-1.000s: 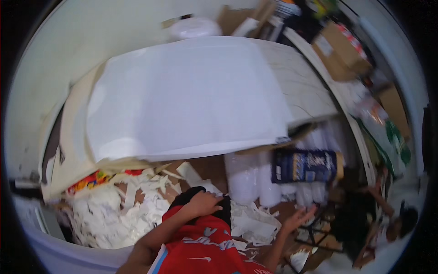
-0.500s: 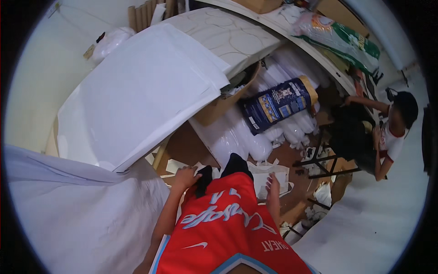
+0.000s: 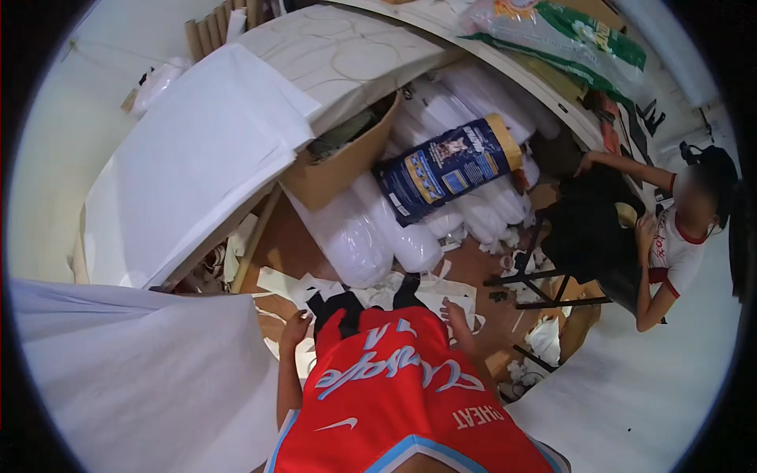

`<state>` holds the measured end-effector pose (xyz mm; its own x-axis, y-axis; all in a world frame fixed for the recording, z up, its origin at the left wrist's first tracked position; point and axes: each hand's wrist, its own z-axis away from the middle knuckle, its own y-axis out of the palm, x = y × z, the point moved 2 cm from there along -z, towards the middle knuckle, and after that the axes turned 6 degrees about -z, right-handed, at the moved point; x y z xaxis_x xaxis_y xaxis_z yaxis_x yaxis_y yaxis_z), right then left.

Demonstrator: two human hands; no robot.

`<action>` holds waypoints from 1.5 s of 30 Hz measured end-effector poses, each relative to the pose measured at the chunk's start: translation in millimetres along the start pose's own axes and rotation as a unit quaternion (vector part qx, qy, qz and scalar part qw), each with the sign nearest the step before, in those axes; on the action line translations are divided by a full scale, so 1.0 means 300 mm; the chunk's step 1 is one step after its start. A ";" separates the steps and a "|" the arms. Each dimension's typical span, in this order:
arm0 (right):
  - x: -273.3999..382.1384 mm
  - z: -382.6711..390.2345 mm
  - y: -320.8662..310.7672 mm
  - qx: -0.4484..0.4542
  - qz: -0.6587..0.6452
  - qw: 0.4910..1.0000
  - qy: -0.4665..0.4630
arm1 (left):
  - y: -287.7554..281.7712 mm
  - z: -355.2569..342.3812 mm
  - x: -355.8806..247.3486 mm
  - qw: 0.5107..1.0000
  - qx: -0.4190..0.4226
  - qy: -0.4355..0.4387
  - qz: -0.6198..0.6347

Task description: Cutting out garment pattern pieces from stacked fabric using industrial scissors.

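My left hand [image 3: 296, 328] hangs beside my left thigh, next to the black trousers [image 3: 339, 303] and below the edge of the white-covered table. Its fingers are loosely bent and hold nothing that shows. On the other side of my red jersey [image 3: 386, 370], my right hand [image 3: 456, 317] hangs with its fingers apart and nothing in it. White paper or fabric scraps [image 3: 288, 284] lie on the brown floor around my feet. Just ahead of me are plastic-wrapped white rolls [image 3: 355, 244].
A white sheet [image 3: 197, 158] covers the table at left. Beneath its edge stands a cardboard box [image 3: 335, 173]. A dark blue bag [image 3: 449, 169] lies across the rolls. At right, a person [image 3: 678, 236] sits by a black-framed stand [image 3: 552, 292]. A green-and-white sack [image 3: 560, 47] rests on the far tabletop.
My view has shifted, with more floor and rolls now showing ahead. My left hand has moved off the black trousers at my thigh and hangs beside it. My right hand stays empty.
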<state>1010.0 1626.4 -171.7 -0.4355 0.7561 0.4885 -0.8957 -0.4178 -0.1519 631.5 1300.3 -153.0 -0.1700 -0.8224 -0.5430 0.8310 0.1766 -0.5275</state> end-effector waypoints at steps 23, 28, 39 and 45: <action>-0.505 -0.353 -0.842 0.130 -0.333 0.934 0.024 | 0.625 -0.017 -0.163 0.928 -0.041 -0.163 0.332; -0.289 -0.402 -0.826 0.054 -0.200 0.978 -0.016 | 0.659 0.013 -0.176 0.953 -0.037 -0.117 0.278; 0.201 -0.285 -0.780 -0.040 -0.080 0.988 -0.128 | 0.775 0.156 -0.306 0.944 -0.035 -0.153 0.289; 0.099 -0.210 -0.632 0.007 -0.104 0.991 -0.083 | 0.881 0.343 -0.152 0.919 -0.008 -0.231 0.319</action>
<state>1161.3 1759.7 -182.5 -0.2202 0.7334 0.6431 -0.9627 -0.2698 -0.0219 913.3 1329.0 -200.4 0.5954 -0.6903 -0.4112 0.6751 0.7073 -0.2098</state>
